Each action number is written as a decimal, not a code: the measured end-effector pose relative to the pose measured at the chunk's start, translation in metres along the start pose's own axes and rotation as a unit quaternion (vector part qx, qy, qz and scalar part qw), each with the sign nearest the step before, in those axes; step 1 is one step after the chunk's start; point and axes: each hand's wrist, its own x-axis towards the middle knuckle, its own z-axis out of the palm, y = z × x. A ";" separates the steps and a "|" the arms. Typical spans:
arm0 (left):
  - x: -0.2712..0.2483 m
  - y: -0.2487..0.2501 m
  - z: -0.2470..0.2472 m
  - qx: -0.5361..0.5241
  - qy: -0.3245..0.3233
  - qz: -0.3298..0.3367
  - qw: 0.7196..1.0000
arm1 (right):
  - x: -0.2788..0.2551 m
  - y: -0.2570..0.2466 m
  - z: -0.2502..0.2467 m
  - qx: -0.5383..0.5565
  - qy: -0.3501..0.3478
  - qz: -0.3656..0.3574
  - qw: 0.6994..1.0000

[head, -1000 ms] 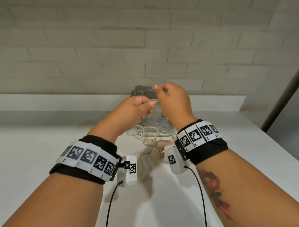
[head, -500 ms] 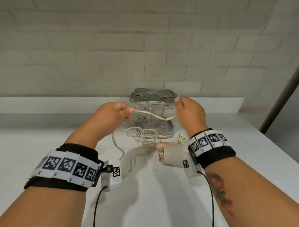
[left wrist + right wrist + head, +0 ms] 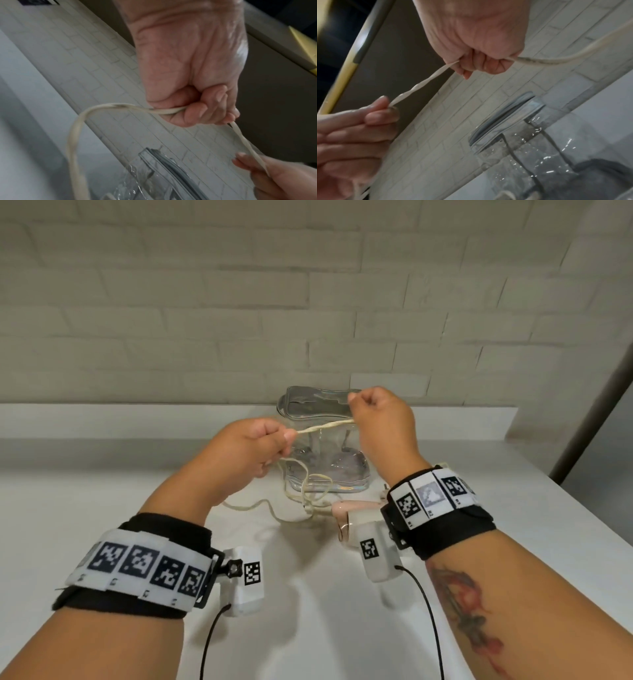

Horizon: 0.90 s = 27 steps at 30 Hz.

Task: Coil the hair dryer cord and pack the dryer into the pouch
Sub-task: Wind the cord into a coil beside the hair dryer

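Observation:
A cream cord [image 3: 323, 426] stretches between my two hands above the white counter. My left hand [image 3: 253, 446] grips one end of this span in a closed fist [image 3: 197, 108]. My right hand [image 3: 380, 419] grips the other end, fingers curled round it [image 3: 481, 63]. Loose loops of the cord [image 3: 308, 491] hang from my left hand and lie on the counter. The pink hair dryer [image 3: 352, 510] lies on the counter below my right wrist, partly hidden by the wrist camera. The clear pouch [image 3: 325, 474] stands upright behind the hands, its top open.
The white counter [image 3: 85, 508] runs to a low ledge and a pale brick wall [image 3: 205, 320] behind the pouch. The counter's right edge [image 3: 582, 508] drops off near a dark post.
Both hands have risen and come closer together, so the cord span between them is shorter and tauter. The right hand moved up in front of the pouch's rim.

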 end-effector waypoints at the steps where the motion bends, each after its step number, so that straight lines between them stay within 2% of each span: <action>1: -0.001 -0.002 -0.004 0.007 0.004 0.000 1.000 | 0.002 0.004 -0.002 0.002 0.015 0.005 1.000; 6: -0.004 -0.010 -0.022 0.073 0.055 0.007 0.996 | 0.011 0.029 -0.009 0.014 0.086 0.066 0.994; 8: -0.003 -0.012 -0.028 0.078 0.077 0.001 0.994 | 0.012 0.042 -0.013 -0.016 0.085 0.089 0.992; 9: -0.003 -0.013 -0.028 0.078 0.079 -0.002 0.994 | 0.011 0.046 -0.015 -0.065 0.065 0.089 0.992; 11: -0.003 -0.009 -0.024 0.079 0.067 -0.005 0.995 | 0.005 0.044 -0.013 -0.177 0.010 0.059 0.982; 13: 0.000 -0.001 -0.014 0.113 0.051 -0.002 0.992 | -0.006 0.027 -0.005 -0.205 -0.039 -0.014 0.978; 16: 0.006 0.015 0.008 0.201 0.026 0.018 0.979 | -0.027 -0.013 0.016 -0.108 -0.083 -0.118 0.984; 19: 0.012 0.026 0.024 0.240 0.026 0.037 0.970 | -0.037 -0.037 0.031 -0.046 -0.066 -0.160 0.984; 22: 0.012 0.021 0.023 0.178 0.046 0.036 0.982 | -0.031 -0.036 0.031 -0.052 -0.034 -0.129 0.990; 24: 0.010 0.015 0.018 0.097 0.027 0.010 0.995 | -0.027 -0.030 0.028 -0.063 -0.029 -0.108 0.992; 27: 0.005 0.009 0.014 -0.011 0.011 -0.010 1.000 | -0.017 -0.014 0.023 -0.011 -0.002 -0.031 0.999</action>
